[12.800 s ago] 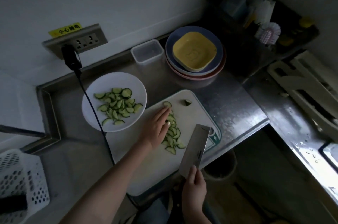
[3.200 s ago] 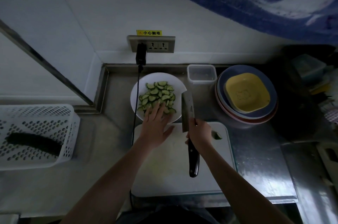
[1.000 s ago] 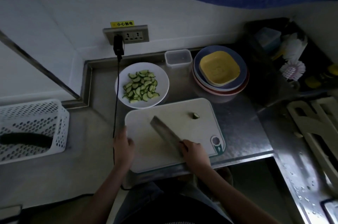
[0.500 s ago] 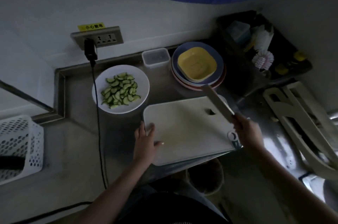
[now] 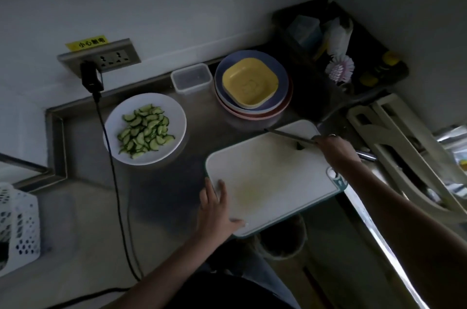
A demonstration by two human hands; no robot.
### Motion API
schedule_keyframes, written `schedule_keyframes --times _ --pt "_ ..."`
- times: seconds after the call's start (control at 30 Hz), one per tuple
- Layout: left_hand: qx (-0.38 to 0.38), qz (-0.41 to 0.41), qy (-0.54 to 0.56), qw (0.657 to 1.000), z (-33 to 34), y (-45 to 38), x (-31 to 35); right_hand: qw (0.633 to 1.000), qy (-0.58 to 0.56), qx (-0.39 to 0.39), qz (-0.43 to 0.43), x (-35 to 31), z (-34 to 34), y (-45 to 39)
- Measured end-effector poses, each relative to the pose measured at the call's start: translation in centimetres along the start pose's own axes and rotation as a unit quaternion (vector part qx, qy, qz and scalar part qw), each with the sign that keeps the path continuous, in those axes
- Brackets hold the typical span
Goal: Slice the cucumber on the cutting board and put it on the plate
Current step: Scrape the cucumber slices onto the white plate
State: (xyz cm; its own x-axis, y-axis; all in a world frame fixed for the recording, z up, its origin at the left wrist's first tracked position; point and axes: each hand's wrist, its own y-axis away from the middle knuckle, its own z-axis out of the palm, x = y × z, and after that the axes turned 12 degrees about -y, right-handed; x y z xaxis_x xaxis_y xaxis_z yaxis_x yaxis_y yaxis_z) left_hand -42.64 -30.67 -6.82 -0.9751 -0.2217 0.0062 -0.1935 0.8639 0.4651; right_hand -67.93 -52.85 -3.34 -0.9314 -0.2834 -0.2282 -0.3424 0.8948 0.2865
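A white plate [image 5: 174,116] on the steel counter holds a heap of green cucumber slices [image 5: 144,130]. To its right lies the white cutting board [image 5: 265,177], bare except for a small dark cucumber end [image 5: 300,146] near its far right edge. My left hand [image 5: 214,210] rests flat on the board's near left corner, thumb on the surface. My right hand [image 5: 333,149] grips the handle of a knife [image 5: 288,135], whose blade stands edge-down across the board's far right corner, right beside the cucumber end.
Behind the board sit stacked plates with a yellow square dish [image 5: 250,84] and a clear plastic box [image 5: 191,78]. A black cable [image 5: 111,157] runs from the wall socket past the plate. A white basket [image 5: 17,228] stands left; a dark bin [image 5: 280,243] is below the board.
The knife has turned from flat to edge-down and come over the board's far right corner by the cucumber end. My left hand stays on the board's near left corner.
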Motion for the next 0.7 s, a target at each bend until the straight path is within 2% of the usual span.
schedule_keyframes --times 0.07,0.2,0.47,0.7 --pt "0.001 0.018 -0.035 0.999 -0.1 -0.1 0.2 0.999 -0.013 -0.009 0.028 0.7 0.2 0.6" --pt "0.063 0.046 -0.085 0.993 0.4 -0.5 -0.2 0.999 0.016 -0.015 0.028 2.5 0.5 2.6" --pt "0.012 0.034 -0.120 0.992 -0.8 -1.9 -0.6 0.999 0.035 0.002 -0.037 5.1 1.4 6.6" --pt "0.001 0.025 -0.119 0.993 -0.8 -2.0 -0.9 0.991 0.054 0.023 -0.118 7.0 2.7 8.7"
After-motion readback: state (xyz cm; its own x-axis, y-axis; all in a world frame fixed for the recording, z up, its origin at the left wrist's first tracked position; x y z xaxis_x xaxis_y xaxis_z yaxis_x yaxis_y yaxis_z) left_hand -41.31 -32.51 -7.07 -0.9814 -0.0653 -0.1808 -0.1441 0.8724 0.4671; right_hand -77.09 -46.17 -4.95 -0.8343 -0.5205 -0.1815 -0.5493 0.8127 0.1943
